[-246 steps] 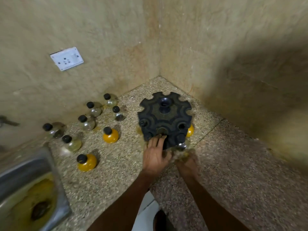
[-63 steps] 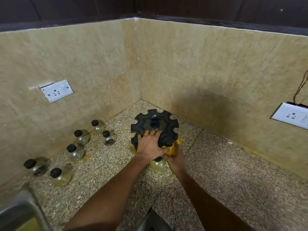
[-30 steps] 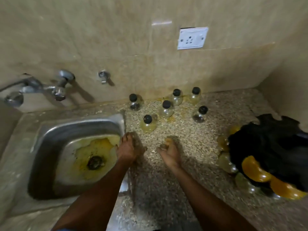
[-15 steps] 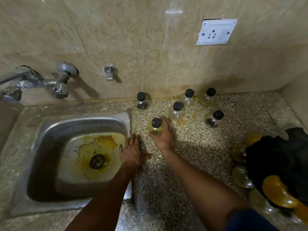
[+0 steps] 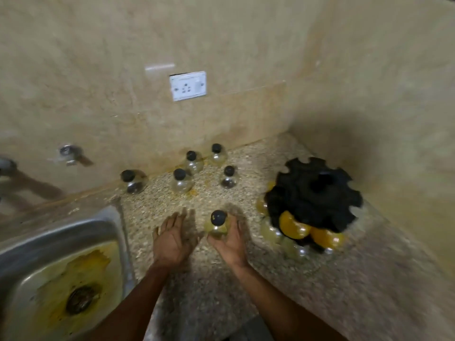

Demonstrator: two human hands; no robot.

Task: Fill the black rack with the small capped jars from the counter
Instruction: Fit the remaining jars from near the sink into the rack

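Observation:
My right hand (image 5: 230,243) holds a small clear jar with a black cap (image 5: 217,225) above the counter, a little left of the black rack (image 5: 312,193). Just to its left my left hand (image 5: 173,238) is open, palm up, holding nothing. The round notched rack stands in the counter's corner, with yellow-filled jars (image 5: 293,226) and clear ones hanging under its near edge. Several more capped jars stand near the back wall, among them one at the left (image 5: 133,182) and one nearest the rack (image 5: 228,178).
A steel sink (image 5: 56,274) with yellow stains lies at the lower left, its rim close to my left hand. A white wall socket (image 5: 188,86) sits above the jars. Walls close the corner behind and right of the rack.
My right hand has lifted the jar off the counter and brought it right, toward the rack. My left hand has left the sink edge and turned palm up. The view has swung right.

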